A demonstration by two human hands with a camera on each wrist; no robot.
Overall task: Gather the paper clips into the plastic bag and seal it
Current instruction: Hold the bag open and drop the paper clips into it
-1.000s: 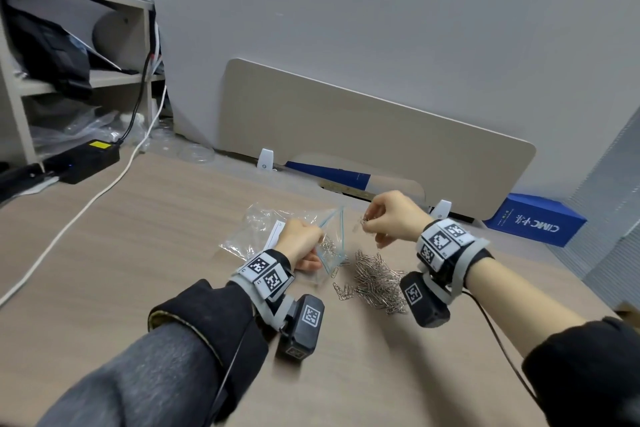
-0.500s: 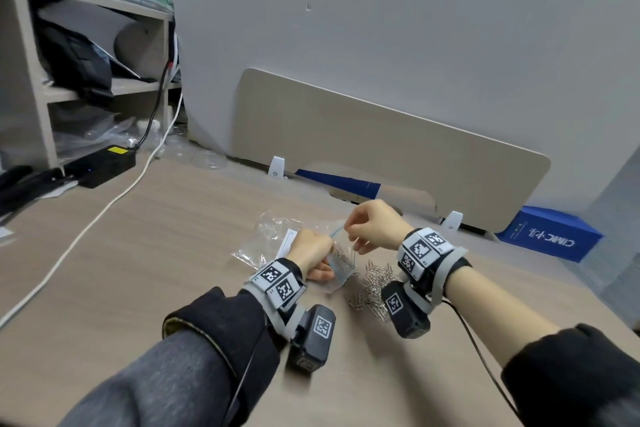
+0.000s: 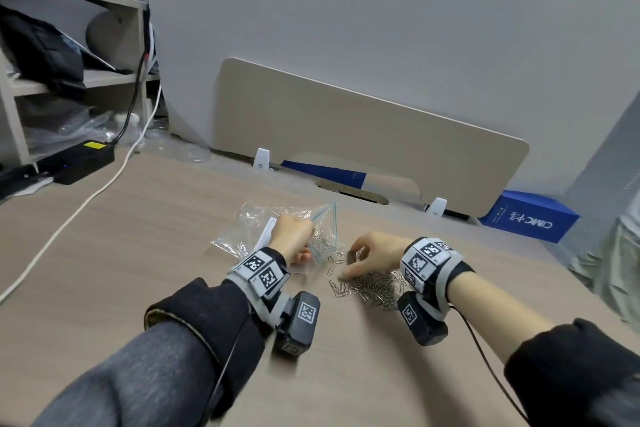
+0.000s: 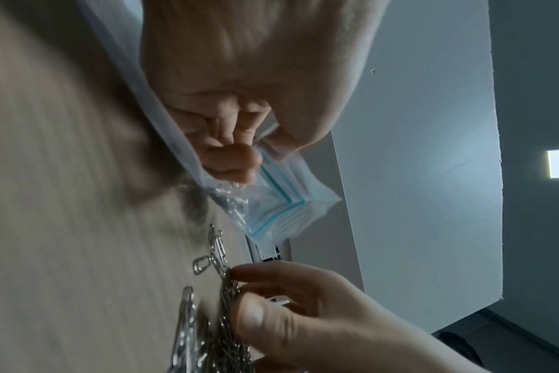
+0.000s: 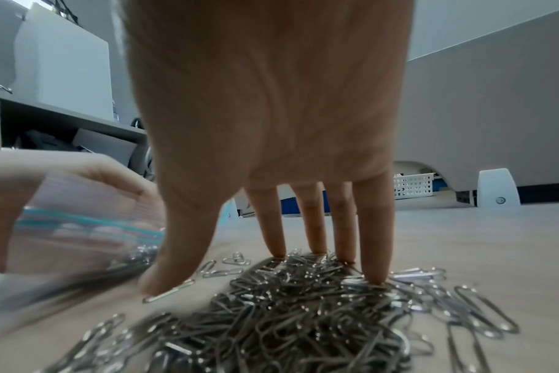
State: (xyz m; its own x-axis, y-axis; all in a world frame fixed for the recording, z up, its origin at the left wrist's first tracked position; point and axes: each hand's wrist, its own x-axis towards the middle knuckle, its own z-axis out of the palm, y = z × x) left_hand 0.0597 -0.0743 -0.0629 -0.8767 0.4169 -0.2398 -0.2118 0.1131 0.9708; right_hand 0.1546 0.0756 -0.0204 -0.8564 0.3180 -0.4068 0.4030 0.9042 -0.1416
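Paper clips (image 3: 375,288): most lie in a loose heap on the worktop (image 3: 138,253), just right of the plastic bag (image 3: 277,229); some already inside it. Left hand (image 3: 292,236) pinches the bag's rim, holding the mouth up. Right hand (image 3: 375,255) spread over the heap, fingertips (image 5: 375,277) planted on the clips, nothing gripped yet. Risks, as I judge them: a slack bag mouth could fold shut and spill a handful; tangled clips may drag strays off the heap; a clip caught in the blue zip strip (image 4: 273,185) would stop the seal. Worktop is pale wood grain; beige divider (image 3: 363,135) at back, grey wall, shelves (image 3: 69,45) left, blue box (image 3: 528,218) right.
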